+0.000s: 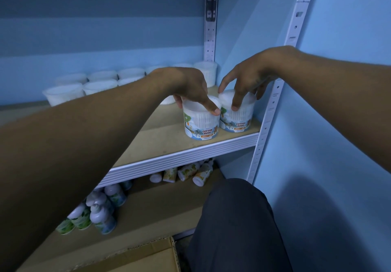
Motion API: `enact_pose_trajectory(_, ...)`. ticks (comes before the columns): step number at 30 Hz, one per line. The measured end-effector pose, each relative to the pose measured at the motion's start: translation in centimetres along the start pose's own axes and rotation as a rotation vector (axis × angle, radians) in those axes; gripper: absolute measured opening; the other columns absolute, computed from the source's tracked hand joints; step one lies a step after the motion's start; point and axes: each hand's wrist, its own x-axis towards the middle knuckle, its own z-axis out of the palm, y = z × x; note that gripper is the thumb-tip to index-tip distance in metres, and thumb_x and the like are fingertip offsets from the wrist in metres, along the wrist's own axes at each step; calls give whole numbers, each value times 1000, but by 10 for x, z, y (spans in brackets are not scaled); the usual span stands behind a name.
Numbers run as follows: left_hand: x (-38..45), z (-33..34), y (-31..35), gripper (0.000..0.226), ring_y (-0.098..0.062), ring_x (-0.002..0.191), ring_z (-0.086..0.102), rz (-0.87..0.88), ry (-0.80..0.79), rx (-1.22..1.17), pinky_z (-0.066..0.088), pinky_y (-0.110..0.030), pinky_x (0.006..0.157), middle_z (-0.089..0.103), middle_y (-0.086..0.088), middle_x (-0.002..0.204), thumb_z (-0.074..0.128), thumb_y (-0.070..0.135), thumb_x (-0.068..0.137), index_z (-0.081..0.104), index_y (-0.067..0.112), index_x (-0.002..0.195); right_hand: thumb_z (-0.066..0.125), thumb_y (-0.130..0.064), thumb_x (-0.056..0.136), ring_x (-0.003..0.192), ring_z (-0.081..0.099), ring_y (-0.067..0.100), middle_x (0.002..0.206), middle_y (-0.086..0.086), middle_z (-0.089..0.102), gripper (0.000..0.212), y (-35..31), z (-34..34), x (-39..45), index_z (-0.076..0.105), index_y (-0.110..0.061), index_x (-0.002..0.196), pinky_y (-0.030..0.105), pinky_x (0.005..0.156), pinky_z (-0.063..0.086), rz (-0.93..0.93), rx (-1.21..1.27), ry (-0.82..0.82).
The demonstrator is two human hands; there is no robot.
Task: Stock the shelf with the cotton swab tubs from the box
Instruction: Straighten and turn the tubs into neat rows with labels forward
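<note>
Item 1, fingers. On my left hand (190,87) the thumb and fingertips curl over the lid rim of the left tub (201,121), pinching it from above. My right hand (249,77) spreads over the right tub (237,115); one fingertip presses down the front of its wall, the others arch over the lid. I cannot tell for certain whether that counts as a full grip or only a steadying touch, though the fingers do bend round the top.

Item 2, placement. Both tubs stand upright on the shelf board (165,144), touching side by side, near the front edge at the right-hand end, just beside the slotted upright (273,106).

Item 3, stock on hand. Rows of like tubs (99,85) sit well back along the rear of the same shelf, labels not readable from here. My judgement: stocking is well under way, with this pair arriving at the front row.

Item 4, outstanding. A cardboard box (148,257) shows at the bottom edge with a flap open; its contents are hidden, so I cannot say how many tubs are left. Bare board lies to the left of the pair.

Item 5, description of goods. Squat clear round tubs with white lids, packed with white swabs, each wrapped in a pale blue band printed "COTTON BUDS" with cartoon animals.

Item 6, other. Small bottles (101,212) stand and lie on the shelf below.
</note>
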Motion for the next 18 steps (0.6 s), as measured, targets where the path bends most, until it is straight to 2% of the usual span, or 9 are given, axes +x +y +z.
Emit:
enact_pose_trajectory(8,-2,0,0,92,-26,104,64,-13,-11,-13,62,-35,81,57,0,131,80,69,59,59,18,133,87,-19,76,120,56,44,143,11,48,75,-4,-2,-1,51,-41,139,50,97,55,20,-26,-18)
enact_pose_trajectory(11,-6,0,-3,95,-24,112,59,10,-19,-37,59,-35,87,53,2,137,77,70,63,54,19,139,84,-29,80,137,43,45,160,7,33,85,-8,-4,-3,38,-45,149,54,104,48,41,-76,-45)
enact_pose_trajectory(14,-14,-6,-13,93,-21,117,54,22,10,-47,57,-36,92,49,5,139,69,74,69,50,19,142,78,-37,86,143,36,41,164,3,27,79,-18,-8,0,34,-46,152,56,108,41,28,-119,12)
enact_pose_trajectory(18,-25,-21,-40,73,-19,96,56,-19,76,60,55,-32,81,53,2,122,54,73,83,61,16,128,72,-38,90,137,44,35,157,2,39,68,-38,-14,9,40,-43,149,52,105,46,-43,-134,120)
